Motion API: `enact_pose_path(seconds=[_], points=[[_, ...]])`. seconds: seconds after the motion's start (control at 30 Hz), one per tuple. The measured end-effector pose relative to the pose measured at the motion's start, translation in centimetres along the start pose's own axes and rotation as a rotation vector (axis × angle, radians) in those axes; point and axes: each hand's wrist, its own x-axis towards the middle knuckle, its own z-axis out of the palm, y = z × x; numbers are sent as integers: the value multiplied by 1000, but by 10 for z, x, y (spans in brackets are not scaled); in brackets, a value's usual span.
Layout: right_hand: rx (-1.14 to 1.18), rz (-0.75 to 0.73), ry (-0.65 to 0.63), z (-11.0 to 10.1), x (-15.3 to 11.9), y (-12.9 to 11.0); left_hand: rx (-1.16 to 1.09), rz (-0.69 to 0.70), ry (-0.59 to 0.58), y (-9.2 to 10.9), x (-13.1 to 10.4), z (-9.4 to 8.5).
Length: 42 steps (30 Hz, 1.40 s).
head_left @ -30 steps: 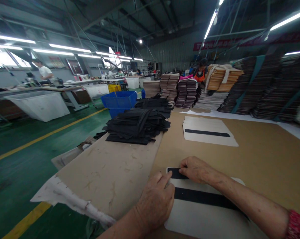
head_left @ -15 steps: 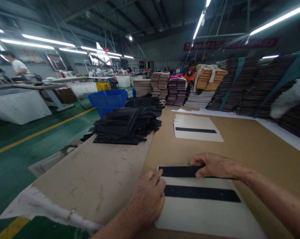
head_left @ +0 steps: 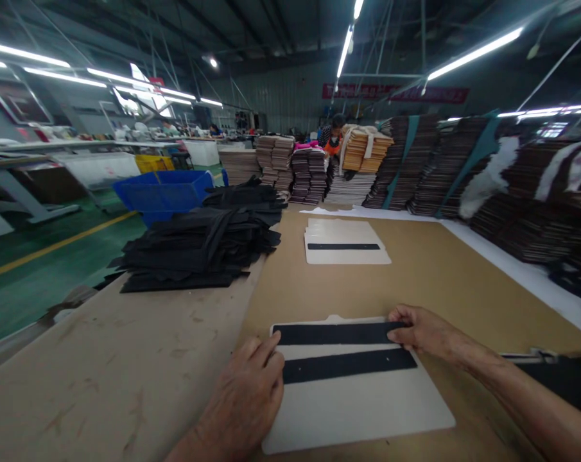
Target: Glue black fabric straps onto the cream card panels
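Note:
A pale board (head_left: 362, 404) lies on the brown tabletop in front of me. Along its far edge runs a black strip (head_left: 333, 333), and a second black strip (head_left: 350, 367) crosses it a little nearer. My left hand (head_left: 249, 382) rests at the board's left side, its fingertips pressing the left end of the far strip. With thumb and fingers closed, my right hand (head_left: 413, 328) pinches the right end of that same strip at the board's far right corner.
Beyond is a small stack of pale boards (head_left: 345, 256) with a black strip on top. Black strips are heaped (head_left: 203, 237) at the left, near a blue bin (head_left: 162, 192). Bundled stacks (head_left: 357, 186) line the back, where a person (head_left: 332, 138) is.
My right hand has slid rightward to the strip's end, and the far strip now lies flat along the edge. The view has turned to the right.

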Motion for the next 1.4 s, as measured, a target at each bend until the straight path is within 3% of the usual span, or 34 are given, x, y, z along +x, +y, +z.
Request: enact_pose_path(seconds=[0.53,0.83,1.0,1.2,1.3,1.4], points=[[-315,-32,168,1,29,22,17,34,37,-8,-4,8],[-691,-107,214,-3,14,-7,-4,-28,4,-7,-3,7],[-926,-230,140,25,-7,-35,46,-99,-140,-1,9,-5],[-1305,-314,88,76,-29,-52,199,-21,-334,22,47,-22],[-1448,-334,65,84,-31,-52,266,-1,-354,29,55,-21],[-1390,-307,101,79,-29,-46,275,-17,-344,27,52,-19]])
